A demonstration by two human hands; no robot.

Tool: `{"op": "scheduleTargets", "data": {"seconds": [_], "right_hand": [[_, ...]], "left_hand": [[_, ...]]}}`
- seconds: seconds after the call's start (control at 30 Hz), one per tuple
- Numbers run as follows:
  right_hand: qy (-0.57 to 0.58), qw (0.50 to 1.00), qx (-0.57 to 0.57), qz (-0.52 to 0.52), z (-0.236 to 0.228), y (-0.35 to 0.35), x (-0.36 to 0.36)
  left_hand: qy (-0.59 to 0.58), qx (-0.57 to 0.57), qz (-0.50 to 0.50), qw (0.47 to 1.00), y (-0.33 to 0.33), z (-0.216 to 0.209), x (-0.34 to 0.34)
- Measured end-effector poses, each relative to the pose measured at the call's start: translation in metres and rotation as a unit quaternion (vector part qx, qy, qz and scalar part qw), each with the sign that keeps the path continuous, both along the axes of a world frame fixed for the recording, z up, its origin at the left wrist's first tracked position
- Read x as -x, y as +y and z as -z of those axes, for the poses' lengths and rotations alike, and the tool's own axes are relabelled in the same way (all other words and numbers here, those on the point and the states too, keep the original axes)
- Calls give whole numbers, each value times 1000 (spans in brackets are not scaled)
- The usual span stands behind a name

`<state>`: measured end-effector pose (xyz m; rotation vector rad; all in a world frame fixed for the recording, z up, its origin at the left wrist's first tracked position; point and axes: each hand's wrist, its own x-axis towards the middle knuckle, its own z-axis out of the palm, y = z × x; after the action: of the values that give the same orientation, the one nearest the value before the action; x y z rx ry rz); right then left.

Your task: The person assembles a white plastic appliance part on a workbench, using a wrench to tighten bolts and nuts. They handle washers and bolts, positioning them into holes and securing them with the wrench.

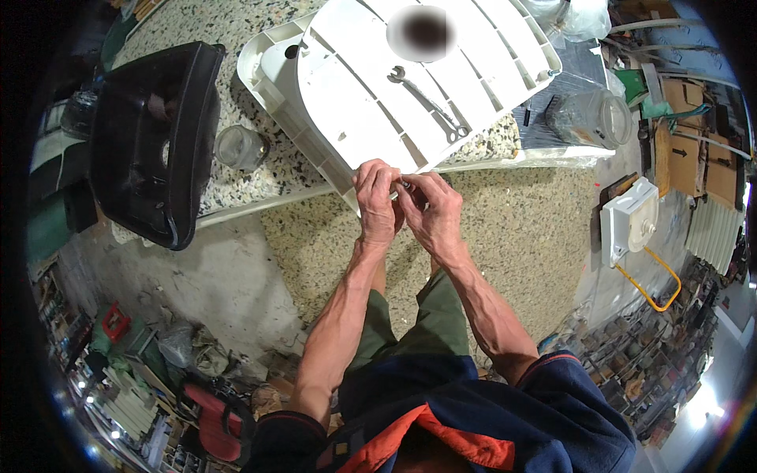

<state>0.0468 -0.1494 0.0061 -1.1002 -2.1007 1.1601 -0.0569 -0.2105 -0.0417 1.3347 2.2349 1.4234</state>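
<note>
Both my hands meet at the near edge of a large white slatted plastic panel [347,87], which lies on the speckled table. My left hand [377,197] has its fingers curled at the panel's near corner. Beside it, my right hand [430,209] pinches with thumb and forefinger, and the fingertips of both hands nearly touch. Whatever small thing sits between them is too small and covered to make out. A metal combination wrench [426,98] lies on top of the panel, beyond my hands.
A black plastic seat-shaped shell [201,134] stands at the left, with a glass jar [239,147] next to it. To the right are a larger clear jar [591,118] on its side and a dark marker-like stick [527,112]. A white box with a yellow handle [628,221] stands farther right.
</note>
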Motion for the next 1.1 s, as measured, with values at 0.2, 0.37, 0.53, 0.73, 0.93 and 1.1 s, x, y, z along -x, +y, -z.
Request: {"op": "scheduleTargets", "data": {"seconds": [0.2, 0.37, 0.53, 0.73, 0.93, 1.1], "right_hand": [[-18, 1000, -8, 7, 2, 3, -3], [-36, 999, 36, -4, -9, -5, -9], [-21, 993, 107, 45, -20, -3, -14], [-38, 991, 123, -41, -25, 14, -20], [0, 989, 131, -70, -15, 29, -26], [-33, 984, 139, -110, -13, 38, -31]], "left_hand": [[1, 6, 3, 1000, 0, -3, -1], [-9, 6, -3, 1000, 0, -5, -1], [-24, 20, -3, 1000, -1, -7, -3], [-6, -9, -6, 1000, 2, -8, -2], [3, 36, -2, 999, 0, -8, -3], [19, 46, -4, 999, 3, -13, -3]]}}
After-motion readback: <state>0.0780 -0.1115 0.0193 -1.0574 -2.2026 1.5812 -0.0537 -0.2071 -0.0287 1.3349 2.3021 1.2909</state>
